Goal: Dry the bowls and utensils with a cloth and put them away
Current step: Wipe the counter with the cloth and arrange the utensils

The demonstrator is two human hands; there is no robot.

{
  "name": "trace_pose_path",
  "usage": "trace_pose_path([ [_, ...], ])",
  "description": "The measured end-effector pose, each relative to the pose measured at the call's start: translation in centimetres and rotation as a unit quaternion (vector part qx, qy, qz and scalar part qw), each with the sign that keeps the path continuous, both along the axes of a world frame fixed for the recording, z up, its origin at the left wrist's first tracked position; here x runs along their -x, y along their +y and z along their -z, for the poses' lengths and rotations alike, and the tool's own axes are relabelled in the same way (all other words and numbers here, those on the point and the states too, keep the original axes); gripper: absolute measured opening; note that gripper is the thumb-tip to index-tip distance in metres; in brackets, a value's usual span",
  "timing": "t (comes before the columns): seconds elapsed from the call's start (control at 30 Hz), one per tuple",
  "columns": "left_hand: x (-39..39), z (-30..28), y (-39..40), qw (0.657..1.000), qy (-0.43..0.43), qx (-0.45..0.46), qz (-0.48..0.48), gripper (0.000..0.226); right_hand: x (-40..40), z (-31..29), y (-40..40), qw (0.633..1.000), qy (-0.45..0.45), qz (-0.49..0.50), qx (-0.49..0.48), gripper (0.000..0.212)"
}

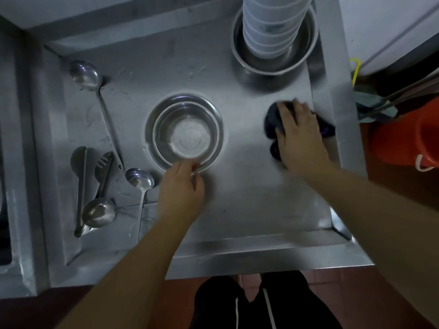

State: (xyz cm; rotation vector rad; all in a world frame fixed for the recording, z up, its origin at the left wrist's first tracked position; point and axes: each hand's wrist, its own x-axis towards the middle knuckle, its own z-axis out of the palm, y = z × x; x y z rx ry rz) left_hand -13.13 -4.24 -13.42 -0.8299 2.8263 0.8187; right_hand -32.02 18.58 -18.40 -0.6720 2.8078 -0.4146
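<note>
A steel bowl (186,131) sits upright in the middle of the steel counter (249,210). My left hand (181,188) grips its near rim, fingers curled over the edge. On the right, my right hand (300,132) lies on a dark cloth (273,117) bunched on the counter, fingers curled into it. At the back stands a larger steel bowl (306,51) with a stack of white bowls (270,24) inside. Several ladles, spoons and a slotted turner lie on the left: a long ladle (85,73), a small ladle (140,178), a spoon (98,212), a slotted turner (103,167).
The counter has a raised rim all round, and water streaks mark its left part. An orange bucket (403,141) stands on the floor at the right beside some poles. A sink edge (14,162) borders the left. My legs stand below the front edge.
</note>
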Motion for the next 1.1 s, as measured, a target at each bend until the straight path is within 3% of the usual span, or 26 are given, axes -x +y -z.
trace_pose_path([
  [0.1, -0.4, -0.5, 0.3, 1.0, -0.005, 0.003, -0.008, 0.023, -7.6, -0.6, 4.0, 0.998, -0.057, -0.032, -0.004, 0.058],
  [0.27, -0.8, -1.9, 1.2, 0.999, -0.026, 0.007, -0.025, 0.024, -18.2, -1.2, 7.2, 0.972, -0.127, -0.199, -0.017, 0.064],
  [0.4, -1.0, -3.2, 2.2, 0.999, -0.021, -0.002, -0.041, 0.024, -16.7, -1.3, 5.9, 0.929, -0.096, -0.356, 0.004, 0.064],
  [0.47, -1.0, -3.4, 2.2, 0.999, -0.019, 0.0, -0.043, 0.024, -14.0, -0.9, 5.2, 0.92, -0.061, -0.386, -0.001, 0.071],
  [0.57, -0.9, -3.4, 1.3, 0.999, -0.03, 0.005, -0.031, 0.027, -9.1, -0.3, 4.0, 0.964, -0.012, -0.264, -0.02, 0.072],
  [0.63, -0.6, -3.2, 0.3, 0.999, -0.045, 0.009, -0.021, 0.029, -6.3, -0.2, 2.6, 0.994, -0.001, -0.096, -0.048, 0.058],
  [0.73, 0.5, -2.5, -1.7, 0.999, -0.042, -0.001, -0.012, 0.032, -4.0, -0.2, -2.4, 0.993, -0.011, 0.116, 0.02, 0.056],
  [1.1, 5.5, -1.4, -10.2, 0.998, 0.003, -0.032, 0.061, 0.03, 5.1, 0.8, -21.0, 0.996, 0.02, 0.002, 0.081, 0.056],
])
